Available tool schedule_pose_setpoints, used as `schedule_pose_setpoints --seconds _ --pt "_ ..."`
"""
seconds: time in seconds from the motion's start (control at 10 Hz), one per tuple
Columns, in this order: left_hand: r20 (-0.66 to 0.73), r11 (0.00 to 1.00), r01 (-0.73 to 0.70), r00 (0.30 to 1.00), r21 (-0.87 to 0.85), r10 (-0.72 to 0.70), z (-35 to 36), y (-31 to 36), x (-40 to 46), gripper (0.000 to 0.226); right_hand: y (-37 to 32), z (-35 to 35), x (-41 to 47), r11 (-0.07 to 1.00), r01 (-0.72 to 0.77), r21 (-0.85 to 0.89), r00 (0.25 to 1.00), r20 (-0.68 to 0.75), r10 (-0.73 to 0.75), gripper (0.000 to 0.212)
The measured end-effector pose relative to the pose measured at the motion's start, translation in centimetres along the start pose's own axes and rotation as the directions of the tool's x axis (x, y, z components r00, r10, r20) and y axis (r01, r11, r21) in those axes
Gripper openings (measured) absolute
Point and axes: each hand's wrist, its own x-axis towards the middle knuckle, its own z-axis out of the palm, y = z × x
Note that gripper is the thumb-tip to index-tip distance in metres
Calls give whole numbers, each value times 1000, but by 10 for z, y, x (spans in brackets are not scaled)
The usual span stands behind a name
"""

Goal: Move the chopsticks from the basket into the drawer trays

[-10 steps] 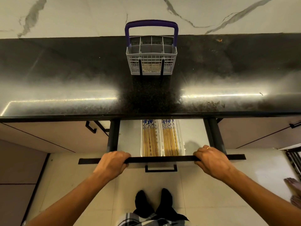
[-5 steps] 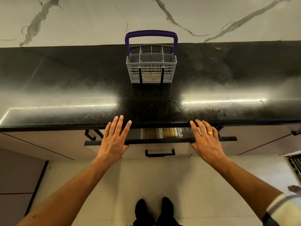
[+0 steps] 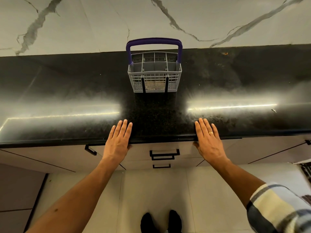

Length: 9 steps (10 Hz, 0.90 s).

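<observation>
A grey cutlery basket [image 3: 154, 81] with a purple handle stands at the back of the black countertop [image 3: 67, 91]; I see no chopsticks sticking out of it. The drawer [image 3: 163, 147] under the counter is pushed in, so its trays and the chopsticks are hidden. My left hand [image 3: 119, 140] lies flat with straight fingers over the counter's front edge, left of the drawer handle [image 3: 164, 152]. My right hand [image 3: 207, 140], with a ring, lies flat the same way on the right. Neither hand holds anything.
A marble wall [image 3: 151, 19] rises behind the counter. Below are further drawer handles [image 3: 161, 165], cabinet fronts on both sides, a tiled floor and my dark shoes [image 3: 159, 221]. A rack-like object [image 3: 305, 170] shows at the right edge.
The drawer with the chopstick-filled trays went from wide open to fully pushed in. Both hands let go of its front rail, flattened and moved forward with it to the counter edge.
</observation>
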Motion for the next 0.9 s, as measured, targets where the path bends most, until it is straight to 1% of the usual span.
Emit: schedule_pose_setpoints --seconds 0.2,0.4,0.6,0.7,0.8,0.9 --pt "-72 1000 24 997 10 -23 11 1 3 94 -7 0 8 999 -36 4 999 -34 36 86" --pt "-132 997 82 988 -2 -81 13 7 6 94 -9 -3 15 998 -70 -6 996 -55 69 88" --pt "-198 995 92 975 -31 -96 20 9 9 90 -8 2 22 998 -65 13 992 -106 66 93" --pt "-190 995 95 977 -42 -101 18 10 7 90 -10 1 21 997 -80 23 990 -112 82 93" --pt "-110 996 57 992 -69 -65 11 7 8 98 -5 -5 21 998 -42 55 996 -73 46 98" --pt "-12 995 30 999 -93 -31 4 4 6 105 -1 -9 20 991 33 127 999 -22 -30 103"
